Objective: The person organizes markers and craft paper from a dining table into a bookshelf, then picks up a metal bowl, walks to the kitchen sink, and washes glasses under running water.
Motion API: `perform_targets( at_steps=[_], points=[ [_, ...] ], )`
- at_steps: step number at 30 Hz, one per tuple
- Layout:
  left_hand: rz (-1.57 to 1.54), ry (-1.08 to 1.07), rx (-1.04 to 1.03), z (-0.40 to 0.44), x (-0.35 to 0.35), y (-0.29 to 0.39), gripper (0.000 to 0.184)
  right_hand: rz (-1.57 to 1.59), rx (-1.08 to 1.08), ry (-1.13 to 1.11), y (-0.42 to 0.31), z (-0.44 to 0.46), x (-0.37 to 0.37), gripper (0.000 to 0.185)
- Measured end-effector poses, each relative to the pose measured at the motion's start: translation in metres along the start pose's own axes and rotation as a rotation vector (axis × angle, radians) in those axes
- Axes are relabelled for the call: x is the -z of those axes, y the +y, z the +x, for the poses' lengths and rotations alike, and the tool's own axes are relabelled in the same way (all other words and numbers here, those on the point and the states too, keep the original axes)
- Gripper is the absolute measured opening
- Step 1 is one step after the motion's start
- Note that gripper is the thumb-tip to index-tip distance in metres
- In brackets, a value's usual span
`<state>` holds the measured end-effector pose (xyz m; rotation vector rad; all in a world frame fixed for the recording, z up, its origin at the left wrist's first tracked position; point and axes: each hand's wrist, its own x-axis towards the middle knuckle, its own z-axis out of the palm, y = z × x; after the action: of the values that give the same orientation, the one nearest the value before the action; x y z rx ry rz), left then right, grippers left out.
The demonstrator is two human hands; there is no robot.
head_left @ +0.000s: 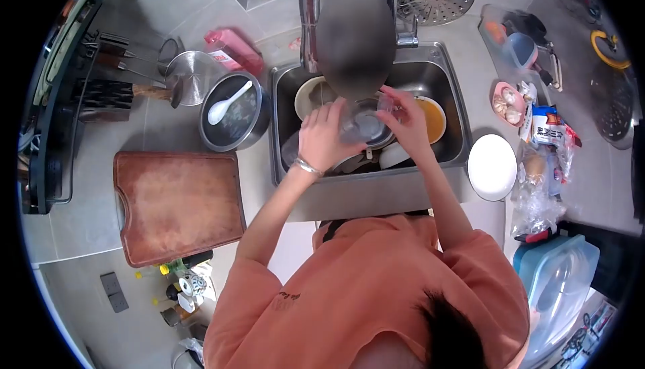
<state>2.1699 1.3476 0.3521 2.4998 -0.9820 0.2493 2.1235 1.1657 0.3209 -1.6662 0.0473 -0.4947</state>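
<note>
Over the steel sink (pixel 461 142), both hands grip a clear, see-through vessel (pixel 351 121), perhaps a cup or bowl; its exact kind is hard to make out. My left hand (pixel 322 135) is closed around its left side, a silver bracelet at the wrist. On the opposite side, my right hand (pixel 407 124) pinches it between thumb and fingers. Below lie several dishes, among them a pale bowl (pixel 306 100) at the left and a dish with orange-yellow inside (pixel 433 120) at the right. A blurred dark oval (pixel 356 39) hides part of the tap and the sink's back.
A chrome tap (pixel 310 19) arches behind the sink. Left of it stand a steel pot (pixel 230 135) with a white spoon (pixel 230 102), a pink bottle (pixel 235 51) and a wooden cutting board (pixel 180 204). A white oval dish (pixel 492 167) and packaged food (pixel 547 127) lie right.
</note>
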Motion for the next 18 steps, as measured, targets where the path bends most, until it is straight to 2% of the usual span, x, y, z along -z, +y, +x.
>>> perform_targets(
  at_steps=[2,6,8,9,11,12,14,15,17,18],
  points=[
    [-0.116,0.079,-0.001,-0.003,-0.008,0.005,0.091,0.232,0.031,-0.023,-0.015,-0.004,0.000,0.025],
    [-0.353,0.230,-0.005,-0.009,-0.014,0.023,0.090,0.422,0.152,-0.032,-0.031,-0.010,-0.003,0.025],
    [-0.393,0.272,-0.025,-0.010,-0.025,0.026,0.089,0.104,0.341,-0.082,-0.035,-0.011,0.002,0.030],
    [-0.427,0.313,-0.048,-0.010,-0.031,0.028,0.088,0.099,0.342,-0.080,-0.037,-0.012,0.005,0.030],
    [-0.426,0.354,-0.067,-0.009,-0.038,0.033,0.087,-0.218,0.440,-0.109,-0.042,-0.014,0.012,0.033],
    [-0.422,0.397,-0.086,-0.008,-0.040,0.036,0.086,-0.225,0.443,-0.103,-0.042,-0.014,0.016,0.033],
    [-0.455,0.401,-0.084,-0.006,-0.045,0.039,0.086,-0.411,0.515,-0.202,-0.042,-0.014,0.025,0.044],
    [-0.486,0.401,-0.079,-0.003,-0.048,0.043,0.086,-0.426,0.517,-0.190,-0.046,-0.014,0.030,0.044],
    [-0.487,0.385,-0.059,0.003,-0.044,0.054,0.086,-0.302,0.396,-0.121,-0.057,-0.018,0.034,0.069],
    [-0.483,0.368,-0.031,0.005,-0.043,0.060,0.086,-0.314,0.398,-0.114,-0.056,-0.020,0.037,0.069]
  ],
)
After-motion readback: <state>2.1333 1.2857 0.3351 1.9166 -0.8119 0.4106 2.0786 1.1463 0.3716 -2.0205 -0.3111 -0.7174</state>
